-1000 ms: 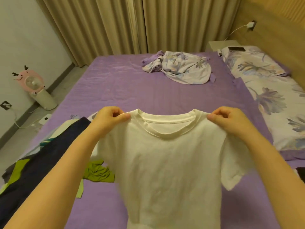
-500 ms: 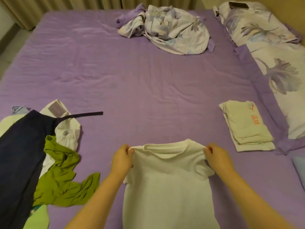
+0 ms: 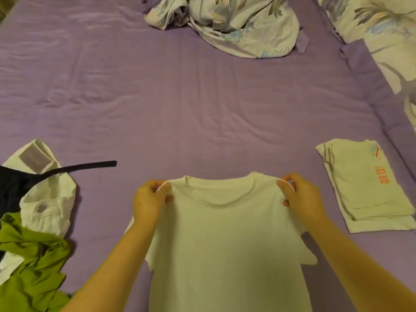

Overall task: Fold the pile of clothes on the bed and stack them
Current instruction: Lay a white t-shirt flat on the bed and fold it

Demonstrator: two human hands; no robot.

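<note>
Change: white tee (image 3: 225, 239), held up in the air a second ago, is now brought down towards the sheet (image 3: 202, 109) at lower centre of the frame; the view has tipped downward with it.
Meaning: judged as the lay-flat step, the tee being spread face up before any fold; no fold made in it yet.
Left hand (image 3: 149, 202): lower centre-left; fingers curled, pinching the tee's left shoulder seam.
Right hand (image 3: 300, 195): lower centre-right; fingers curled, pinching the right shoulder seam.
Tee, position: collar towards the top of the frame, body running off the bottom edge, sleeves hanging loose under both wrists; whether the upper part already touches the sheet cannot be told.
Folded stack (image 3: 369, 188): right of the frame, pale garments with red lettering, well apart from the tee.
Unfolded pile (image 3: 38, 221): lower left, white, green and dark items heaped.
Bedding (image 3: 236, 25): top centre, crumpled floral cloth.
</note>
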